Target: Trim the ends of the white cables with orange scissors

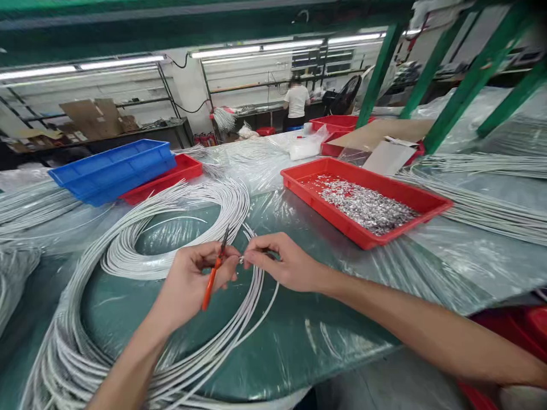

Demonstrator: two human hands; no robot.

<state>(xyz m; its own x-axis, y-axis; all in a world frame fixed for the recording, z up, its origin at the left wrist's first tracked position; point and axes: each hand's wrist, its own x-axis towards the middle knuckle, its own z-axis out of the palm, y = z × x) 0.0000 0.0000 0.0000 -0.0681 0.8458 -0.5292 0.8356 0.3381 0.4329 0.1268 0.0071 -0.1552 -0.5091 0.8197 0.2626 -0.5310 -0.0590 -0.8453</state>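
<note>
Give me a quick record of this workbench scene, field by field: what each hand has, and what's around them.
left hand: left hand holds an orange-handled slim tool, its grip closed around the handle
right hand: right hand pinches a small silvery metal piece at the tool's tip
under hands: big coil of white cable on clear plastic sheeting
right side: red plastic tray with a heap of small shiny metal parts
left side: blue plastic tray stacked on another red tray
background: a person in a white shirt, facing away

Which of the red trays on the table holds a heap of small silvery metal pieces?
The red tray nearest the right hand. The red tray under the blue tray and the far red trays show no such heap.
</note>
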